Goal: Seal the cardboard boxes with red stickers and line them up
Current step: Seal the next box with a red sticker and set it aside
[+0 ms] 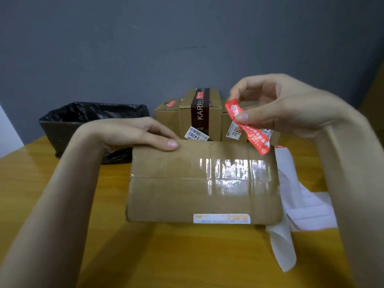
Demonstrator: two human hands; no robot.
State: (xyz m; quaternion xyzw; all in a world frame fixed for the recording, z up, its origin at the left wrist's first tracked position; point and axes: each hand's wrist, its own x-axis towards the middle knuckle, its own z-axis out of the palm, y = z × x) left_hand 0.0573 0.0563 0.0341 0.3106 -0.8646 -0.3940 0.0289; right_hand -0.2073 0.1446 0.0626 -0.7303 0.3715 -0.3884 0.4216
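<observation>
A flat cardboard box (176, 196) with clear tape across its top lies in front of me on the yellow table. My left hand (133, 134) grips its far left edge, thumb on top. My right hand (276, 104) pinches a red sticker (247, 127) between thumb and fingers, and the strip hangs down above the box's far right corner. Behind stand three cardboard boxes in a row: a small one (166, 119) with a red sticker on top, a taller one (200, 115) with a dark band, and one (230, 125) partly hidden by the sticker.
A black bin (83, 123) lined with a black bag sits at the back left on the table (166, 256). White sticker backing strips (297, 200) lie to the right of the flat box. A grey wall stands behind.
</observation>
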